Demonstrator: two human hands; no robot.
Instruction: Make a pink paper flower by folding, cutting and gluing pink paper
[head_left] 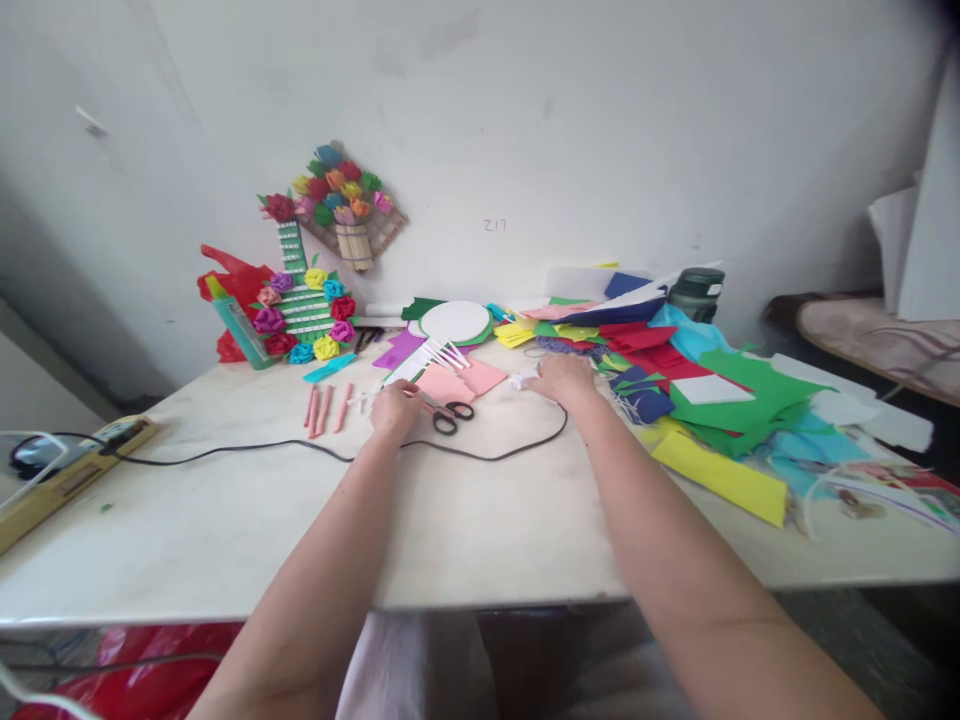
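My left hand rests on the table with its fingers curled; what they hold, if anything, is hidden. Small white bits lie just left of it. Black-handled scissors lie against its right side, blades toward the fingers. Several rolled pink paper sticks lie further left. My right hand is closed over a white tool, mostly covered, perhaps a glue gun. A black cord runs to it. Between my hands are pink paper sheets with thin white strips above them.
A paper-flower guitar and a green glue bottle stand back left; a flower basket decoration hangs on the wall. Coloured sheets heap up on the right near a dark bottle. A power strip sits at the left edge.
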